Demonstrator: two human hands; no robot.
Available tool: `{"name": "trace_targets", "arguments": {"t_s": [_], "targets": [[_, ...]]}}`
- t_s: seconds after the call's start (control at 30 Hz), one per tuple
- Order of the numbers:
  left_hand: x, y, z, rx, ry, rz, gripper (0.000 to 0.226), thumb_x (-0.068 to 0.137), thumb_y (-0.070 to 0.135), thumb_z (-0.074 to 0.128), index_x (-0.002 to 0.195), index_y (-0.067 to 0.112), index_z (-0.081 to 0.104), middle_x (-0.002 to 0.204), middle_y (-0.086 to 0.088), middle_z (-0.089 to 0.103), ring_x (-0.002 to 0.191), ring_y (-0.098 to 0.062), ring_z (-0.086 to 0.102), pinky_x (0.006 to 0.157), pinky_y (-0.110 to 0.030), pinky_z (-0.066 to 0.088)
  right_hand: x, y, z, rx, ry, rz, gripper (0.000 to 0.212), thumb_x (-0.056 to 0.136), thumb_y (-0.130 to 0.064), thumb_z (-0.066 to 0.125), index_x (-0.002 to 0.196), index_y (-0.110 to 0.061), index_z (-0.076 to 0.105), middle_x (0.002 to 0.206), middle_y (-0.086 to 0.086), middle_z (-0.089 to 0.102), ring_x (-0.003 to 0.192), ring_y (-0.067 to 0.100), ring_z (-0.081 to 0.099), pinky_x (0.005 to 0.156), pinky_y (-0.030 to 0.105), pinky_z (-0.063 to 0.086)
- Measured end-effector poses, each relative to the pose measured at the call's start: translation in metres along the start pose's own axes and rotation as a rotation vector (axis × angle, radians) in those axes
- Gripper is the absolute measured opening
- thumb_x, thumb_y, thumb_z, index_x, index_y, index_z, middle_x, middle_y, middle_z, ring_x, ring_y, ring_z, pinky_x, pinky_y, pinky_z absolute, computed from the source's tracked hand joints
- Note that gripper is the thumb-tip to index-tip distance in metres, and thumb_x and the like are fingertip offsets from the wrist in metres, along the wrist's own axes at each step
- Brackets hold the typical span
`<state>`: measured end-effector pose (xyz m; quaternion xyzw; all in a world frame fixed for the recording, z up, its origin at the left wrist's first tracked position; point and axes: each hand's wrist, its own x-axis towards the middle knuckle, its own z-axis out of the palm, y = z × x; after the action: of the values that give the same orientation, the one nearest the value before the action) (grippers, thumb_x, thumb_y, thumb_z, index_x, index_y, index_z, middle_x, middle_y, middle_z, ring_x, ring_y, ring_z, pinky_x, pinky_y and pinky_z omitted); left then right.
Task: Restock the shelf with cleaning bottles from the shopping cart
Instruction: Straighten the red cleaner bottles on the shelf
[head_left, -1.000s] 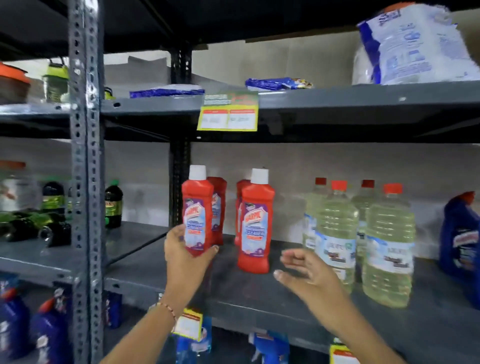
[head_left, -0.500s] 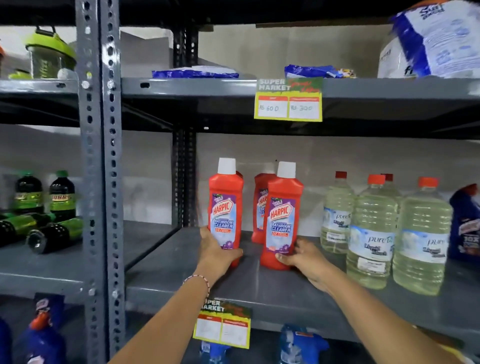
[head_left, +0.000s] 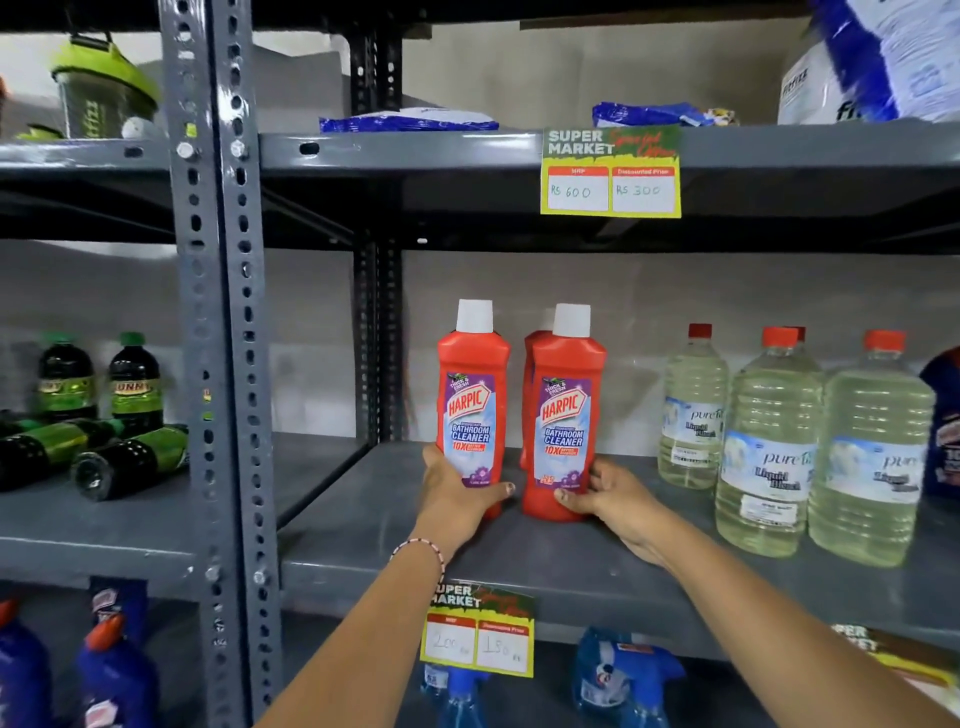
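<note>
Nearest the camera, two bare forearms reach up and forward to the middle shelf (head_left: 597, 566) of a grey metal rack. The left wrist wears a thin beaded bracelet (head_left: 421, 548). Below the shelf's front edge hangs a yellow price tag (head_left: 478, 631), and under it stand blue spray bottles (head_left: 623, 675) on the lower level.

The left hand (head_left: 457, 496) has its grip clamped low on the left red bottle (head_left: 471, 410), thumb across the front of the label and fingers round the far side. The right hand (head_left: 615, 499) is likewise clamped on the base of the right red bottle (head_left: 565, 415), thumb on the front, fingers behind. Both bottles stand upright on the shelf, just beside each other, white caps up, labels reading HARPIC BATHROOM CLEANER facing out. Behind the right one a further red bottle (head_left: 532, 345) shows only as a sliver — how many stand back there cannot be told.

To the right on the same shelf stand clear bottles of pale yellow liquid (head_left: 769, 441) with red caps, and a blue bottle (head_left: 943, 426) is cut off at the frame's edge. Left of the perforated upright (head_left: 218, 312), dark green-labelled bottles (head_left: 98, 410) stand and lie on the neighbouring shelf.

On the upper shelf hangs a second tag (head_left: 610, 174) — marked Rs 600 and Rs 300 — with blue packets (head_left: 644, 113) above it.
</note>
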<state>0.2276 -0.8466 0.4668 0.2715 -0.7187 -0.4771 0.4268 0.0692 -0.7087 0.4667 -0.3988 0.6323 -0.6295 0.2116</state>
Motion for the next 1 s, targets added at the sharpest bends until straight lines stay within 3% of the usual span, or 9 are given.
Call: {"name": "trace_targets", "arguments": {"t_s": [0.17, 0.3, 0.43, 0.6, 0.8, 0.9, 1.0], "targets": [[0.000, -0.001, 0.000, 0.018, -0.009, -0.034, 0.075, 0.065, 0.021, 0.089, 0.112, 0.024, 0.031, 0.104, 0.004, 0.056, 0.096, -0.016, 0.058, 0.078, -0.030, 0.051, 0.002, 0.002, 0.001, -0.016, -0.001, 0.005, 0.054, 0.078, -0.002, 0.079, 0.125, -0.018, 0.057, 0.115, 0.000, 0.071, 0.108, 0.014, 0.067, 0.093, 0.030, 0.054], [0.001, -0.001, 0.000, 0.032, -0.005, -0.047, 0.075, 0.064, 0.019, 0.089, 0.112, 0.024, 0.031, 0.106, 0.001, 0.058, 0.098, -0.018, 0.060, 0.080, -0.033, 0.054, 0.003, 0.003, 0.001, -0.013, -0.021, 0.008, 0.046, 0.078, -0.004, 0.080, 0.112, -0.027, 0.059, 0.105, -0.012, 0.072, 0.100, 0.001, 0.067, 0.078, 0.017, 0.056], [0.002, 0.000, -0.001, 0.044, -0.006, -0.059, 0.075, 0.064, 0.018, 0.088, 0.112, 0.023, 0.032, 0.109, -0.002, 0.060, 0.102, -0.021, 0.061, 0.088, -0.039, 0.057, 0.003, 0.004, 0.001, -0.001, -0.028, 0.006, 0.047, 0.079, -0.004, 0.079, 0.115, -0.026, 0.059, 0.105, -0.012, 0.072, 0.101, 0.002, 0.066, 0.083, 0.020, 0.055], [0.003, -0.001, 0.000, 0.044, -0.011, -0.069, 0.075, 0.065, 0.020, 0.088, 0.113, 0.024, 0.031, 0.109, -0.001, 0.060, 0.101, -0.019, 0.060, 0.086, -0.037, 0.055, 0.003, 0.004, 0.000, -0.010, -0.029, 0.003, 0.049, 0.078, -0.006, 0.081, 0.116, -0.027, 0.059, 0.105, -0.014, 0.072, 0.101, 0.000, 0.067, 0.081, 0.018, 0.056], [0.005, -0.003, 0.002, 0.036, 0.004, -0.074, 0.076, 0.063, 0.022, 0.089, 0.112, 0.025, 0.030, 0.101, 0.004, 0.056, 0.095, -0.017, 0.057, 0.077, -0.031, 0.050, -0.002, 0.002, 0.002, -0.080, -0.013, 0.009, 0.063, 0.078, -0.010, 0.082, 0.134, -0.018, 0.054, 0.127, 0.002, 0.067, 0.120, 0.019, 0.062, 0.107, 0.043, 0.049], [0.004, -0.003, 0.003, 0.057, 0.021, -0.062, 0.079, 0.062, 0.022, 0.089, 0.113, 0.025, 0.030, 0.097, 0.007, 0.055, 0.096, -0.017, 0.058, 0.076, -0.031, 0.049, -0.006, -0.001, 0.003, -0.102, -0.012, 0.012, 0.065, 0.077, -0.011, 0.083, 0.135, -0.017, 0.053, 0.133, 0.005, 0.065, 0.122, 0.020, 0.061, 0.107, 0.044, 0.049], [0.002, 0.001, 0.004, 0.068, 0.050, -0.008, 0.087, 0.057, 0.015, 0.089, 0.121, 0.025, 0.032, 0.103, 0.005, 0.057, 0.106, -0.023, 0.061, 0.085, -0.032, 0.050, -0.015, -0.006, 0.005, -0.118, -0.001, 0.015, 0.066, 0.076, -0.006, 0.083, 0.134, -0.011, 0.053, 0.135, 0.010, 0.064, 0.119, 0.021, 0.063, 0.106, 0.042, 0.049]]}}
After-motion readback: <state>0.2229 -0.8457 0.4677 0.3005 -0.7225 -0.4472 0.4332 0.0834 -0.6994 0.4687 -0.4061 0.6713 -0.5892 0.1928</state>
